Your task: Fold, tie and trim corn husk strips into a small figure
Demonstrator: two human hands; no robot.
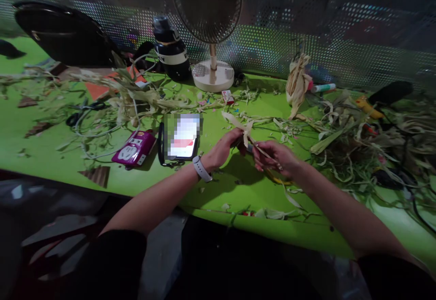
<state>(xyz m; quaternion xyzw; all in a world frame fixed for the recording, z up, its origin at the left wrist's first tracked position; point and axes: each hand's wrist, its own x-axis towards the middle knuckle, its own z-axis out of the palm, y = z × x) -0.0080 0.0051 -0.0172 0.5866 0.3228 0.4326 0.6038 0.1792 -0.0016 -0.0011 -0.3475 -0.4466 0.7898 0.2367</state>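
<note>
My left hand (pixel 223 148), with a pale watch strap at the wrist, pinches a pale dried corn husk strip (pixel 247 132) over the front middle of the green table. Close beside it, my right hand (pixel 274 157) is closed around a thin tan stem (pixel 269 154) that runs down from the husk. Between the hands shows a small grey piece (pixel 250 148), too dim to name. A curved yellow thing (pixel 277 179) sticks out under my right hand; whether I grip it is hidden. A phone with a lit screen (pixel 184 136) lies left of my left hand.
A purple power socket block (pixel 134 148) with a white cable sits left of the phone. Behind stand a fan (pixel 213 75) and a dark bottle (pixel 172 52). Husk scraps (pixel 357 141) heap at right; a husk bundle (pixel 296 82) stands near the mesh wall (pixel 265 50).
</note>
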